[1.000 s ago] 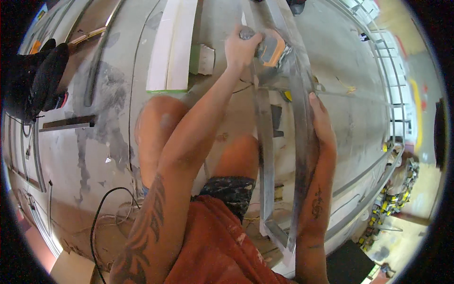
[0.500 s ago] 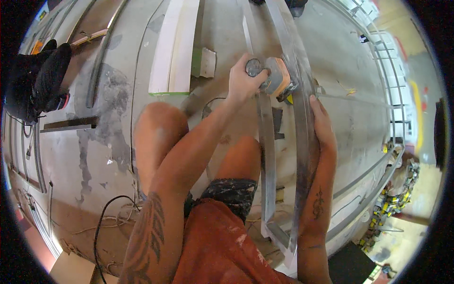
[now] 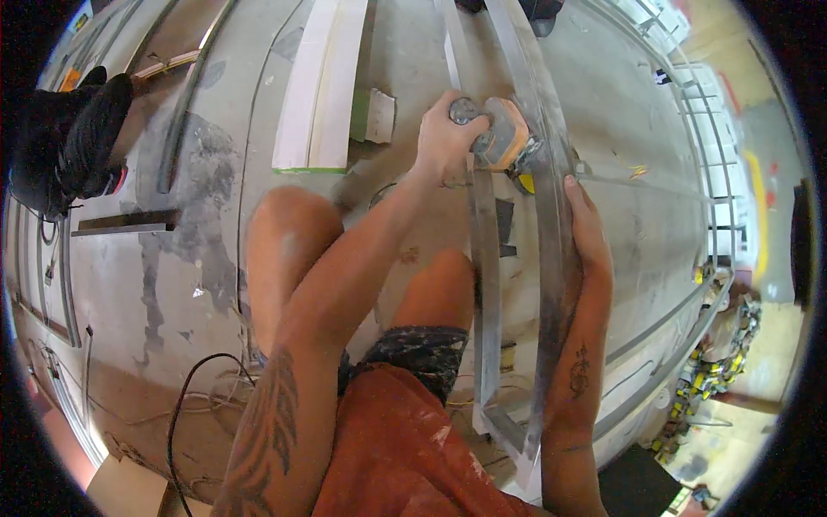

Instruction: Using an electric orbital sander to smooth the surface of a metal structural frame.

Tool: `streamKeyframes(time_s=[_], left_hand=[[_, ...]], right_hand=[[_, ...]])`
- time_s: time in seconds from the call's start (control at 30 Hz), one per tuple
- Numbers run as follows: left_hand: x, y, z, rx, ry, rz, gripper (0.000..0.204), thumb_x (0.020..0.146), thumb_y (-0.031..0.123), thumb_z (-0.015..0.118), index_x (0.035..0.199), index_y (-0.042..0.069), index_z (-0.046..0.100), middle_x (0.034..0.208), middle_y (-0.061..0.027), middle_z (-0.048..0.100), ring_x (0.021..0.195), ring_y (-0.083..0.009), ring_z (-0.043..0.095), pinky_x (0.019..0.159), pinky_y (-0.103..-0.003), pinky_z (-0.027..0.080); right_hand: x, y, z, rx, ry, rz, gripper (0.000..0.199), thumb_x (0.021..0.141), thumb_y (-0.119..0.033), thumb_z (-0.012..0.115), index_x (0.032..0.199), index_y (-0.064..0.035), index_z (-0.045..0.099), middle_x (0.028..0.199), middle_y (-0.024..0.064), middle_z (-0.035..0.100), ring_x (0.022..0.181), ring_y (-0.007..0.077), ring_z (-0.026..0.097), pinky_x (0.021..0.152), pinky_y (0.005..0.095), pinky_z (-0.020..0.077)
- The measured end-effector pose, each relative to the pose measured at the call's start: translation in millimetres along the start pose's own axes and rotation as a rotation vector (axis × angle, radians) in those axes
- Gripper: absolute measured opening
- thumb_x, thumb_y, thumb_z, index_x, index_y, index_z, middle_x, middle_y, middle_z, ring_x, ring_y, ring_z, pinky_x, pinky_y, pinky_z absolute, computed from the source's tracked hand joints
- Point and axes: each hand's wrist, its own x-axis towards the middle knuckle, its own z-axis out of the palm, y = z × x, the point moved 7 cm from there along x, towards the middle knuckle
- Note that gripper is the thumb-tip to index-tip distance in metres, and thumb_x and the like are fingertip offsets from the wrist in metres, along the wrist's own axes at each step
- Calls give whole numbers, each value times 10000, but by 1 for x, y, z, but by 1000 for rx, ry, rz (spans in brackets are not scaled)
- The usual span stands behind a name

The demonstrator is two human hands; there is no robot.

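Observation:
My left hand (image 3: pixel 445 142) is closed around a dusty orange-and-grey angle grinder (image 3: pixel 504 135). Its working end points at the near side of a long metal frame (image 3: pixel 551 284), and a bit of yellow shows below it. I cannot make out whether the disc touches the metal. Farther down the same bar, my right hand (image 3: pixel 587 226) grips its right side, one digit stretched along the edge while the other fingers are hidden. The frame has two long bars, joined by a short crosspiece close to my body. My bare knees (image 3: pixel 297 224) are to its left.
White boards (image 3: pixel 317 86) lie at the upper left of the frame, beside a torn green-and-white piece (image 3: pixel 375 116). Dark shoes (image 3: pixel 95 142) of another person show at far left. A black cable (image 3: pixel 177 431) curves nearby. Metal racking (image 3: pixel 719 164) and piled yellow-black items (image 3: pixel 715 370) stand right.
The grinder has shifted and tilted slightly in my left hand, its orange part turned a little. My right hand stays in the same place on the bar.

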Motion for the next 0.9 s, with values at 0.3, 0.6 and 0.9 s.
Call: streamKeyframes(time_s=[0.3,0.6,0.9], left_hand=[[-15,12,2,184,-80,81,432,706,309,773,1010,28,648,913,-160,709,857,-276,682,800,-402,528],[6,21,4,12,-39,14,447,698,300,778,1017,17,642,892,-152,689,846,-275,667,798,-404,522],[-11,36,12,74,-80,133,458,706,283,779,1036,7,623,891,-158,669,826,-281,640,794,-396,518]], right_hand=[[-5,-1,-5,-10,42,66,712,1022,-518,506,1473,33,483,1437,153,557,1305,251,512,1121,341,346],[8,15,-5,24,34,53,728,1013,-541,503,1483,14,474,1406,148,581,1265,252,537,1087,373,390],[-4,4,-6,12,47,12,718,1040,-526,466,1471,48,473,1441,160,554,1305,251,505,1128,354,344]])
